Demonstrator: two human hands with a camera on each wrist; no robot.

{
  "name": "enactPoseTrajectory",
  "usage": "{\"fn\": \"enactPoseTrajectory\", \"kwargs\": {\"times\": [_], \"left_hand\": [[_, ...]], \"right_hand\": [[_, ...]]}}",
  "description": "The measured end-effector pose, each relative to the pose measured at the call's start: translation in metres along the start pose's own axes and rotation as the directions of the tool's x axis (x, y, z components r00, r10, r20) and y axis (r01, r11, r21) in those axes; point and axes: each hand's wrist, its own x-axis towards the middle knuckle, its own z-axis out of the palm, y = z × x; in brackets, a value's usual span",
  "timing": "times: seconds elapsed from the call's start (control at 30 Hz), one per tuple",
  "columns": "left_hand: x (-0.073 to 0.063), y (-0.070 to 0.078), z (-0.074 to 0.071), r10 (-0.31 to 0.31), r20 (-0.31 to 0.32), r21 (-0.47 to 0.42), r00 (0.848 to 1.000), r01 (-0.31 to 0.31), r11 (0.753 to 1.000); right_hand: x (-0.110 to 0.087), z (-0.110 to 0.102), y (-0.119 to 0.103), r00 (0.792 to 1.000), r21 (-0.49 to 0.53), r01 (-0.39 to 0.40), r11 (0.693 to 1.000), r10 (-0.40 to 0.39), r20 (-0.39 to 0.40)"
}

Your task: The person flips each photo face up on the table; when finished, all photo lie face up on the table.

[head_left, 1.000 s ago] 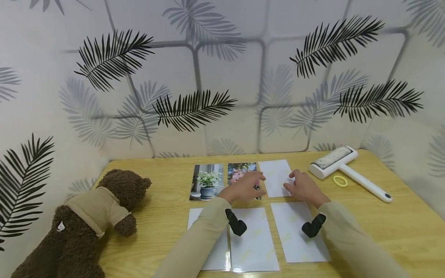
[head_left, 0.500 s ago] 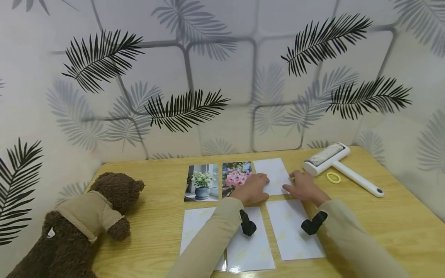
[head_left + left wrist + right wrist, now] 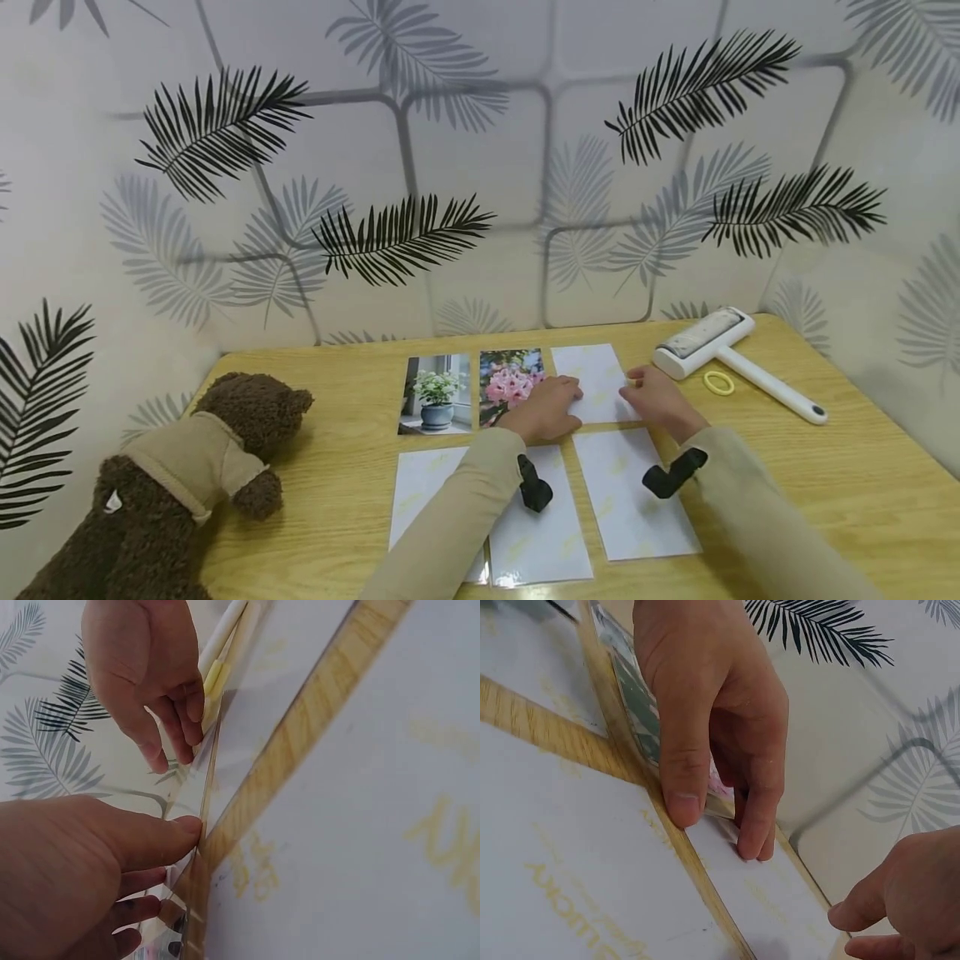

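In the head view, a white-backed photo sheet (image 3: 592, 375) lies at the back of the table, right of a pink-flower photo (image 3: 504, 377). My left hand (image 3: 547, 408) rests at its left side; thumb and fingertips point down and stand apart at its edge in the right wrist view, covering part of the flower photo. Across the sheet, my right hand (image 3: 660, 402) hovers by the right edge, fingers loosely bent. In the left wrist view that right hand (image 3: 154, 675) holds nothing. A potted-plant photo (image 3: 437, 396) lies further left.
Three more white-backed sheets (image 3: 637, 508) lie in a front row, partly under my left sleeve. A white lint roller (image 3: 738, 354) and a yellow ring (image 3: 718, 383) are at the right. A brown teddy bear (image 3: 202, 467) lies at the left. A patterned wall backs the table.
My left hand has moved right, off the flower photo to the white-backed sheet. That sheet has shifted slightly right. My right hand has lifted a little and turned at its right edge.
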Motion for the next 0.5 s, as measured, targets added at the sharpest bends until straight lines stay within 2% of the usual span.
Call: {"fn": "enactPoseTrajectory", "kwargs": {"times": [0.13, 0.27, 0.37, 0.5], "left_hand": [[-0.0009, -0.0003, 0.0011, -0.007, -0.010, -0.027, 1.000, 0.006, 1.000], [-0.0009, -0.0019, 0.0041, -0.015, -0.048, -0.072, 0.999, 0.012, 0.997], [-0.0007, -0.0028, 0.0062, -0.023, -0.080, -0.110, 0.997, 0.014, 0.994], [-0.0003, -0.0025, 0.0082, -0.033, -0.109, -0.118, 0.993, 0.020, 0.993]], "right_hand": [[-0.0009, 0.0008, -0.0071, 0.999, 0.061, -0.044, 0.997, 0.044, -0.005], [0.0018, 0.0029, -0.0091, 0.996, 0.138, -0.087, 0.986, 0.090, -0.013], [0.0043, 0.0037, -0.0091, 0.990, 0.192, -0.137, 0.972, 0.142, -0.013], [0.0071, 0.0036, -0.0102, 0.979, 0.252, -0.193, 0.948, 0.203, -0.013]]}}
